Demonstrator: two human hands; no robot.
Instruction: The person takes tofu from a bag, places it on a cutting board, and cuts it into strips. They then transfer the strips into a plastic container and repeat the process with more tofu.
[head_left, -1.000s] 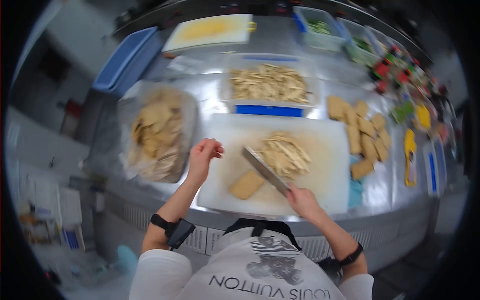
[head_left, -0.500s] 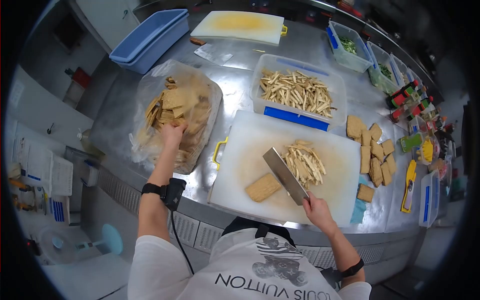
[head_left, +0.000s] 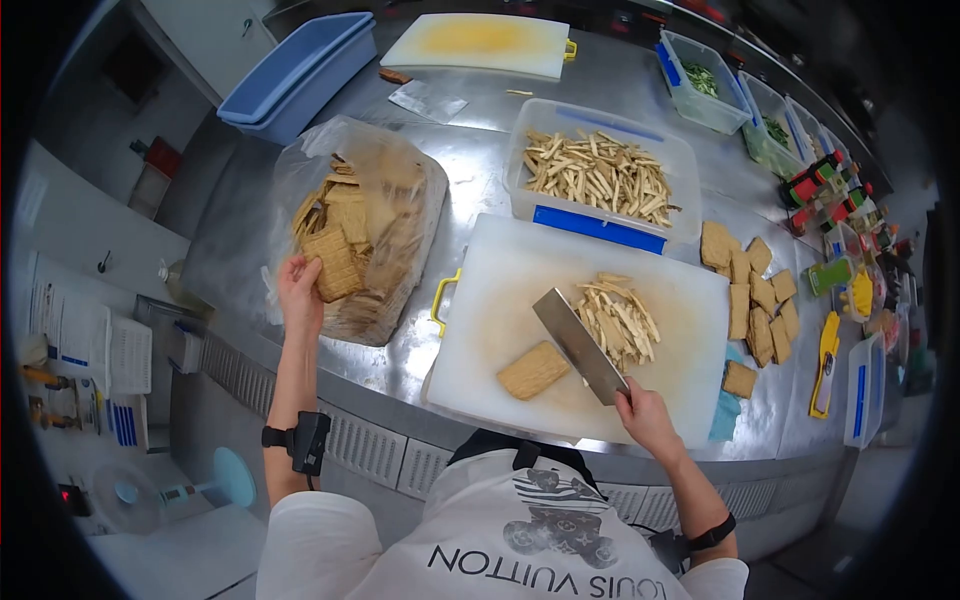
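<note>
One brown slab (head_left: 334, 268) in a pinching left hand (head_left: 299, 292), one cleaver (head_left: 578, 346) in a close-fingered right hand (head_left: 646, 415).

Single view on record: a wide-angle, head-worn camera, aimed forward and steeply down. Black curved borders close off the corners; straight edges bow toward the rim. Nearest the lens is the wearer's white T-shirt (head_left: 530, 535), at bottom centre. Left hand (head_left: 300, 285) and right hand (head_left: 647, 415) fall at middle range — both fully inside the frame. The steel tabletop (head_left: 475, 165) spans the centre, seen from above; nested blue tubs (head_left: 297, 78) stand toward its far side — upper left of frame.
</note>
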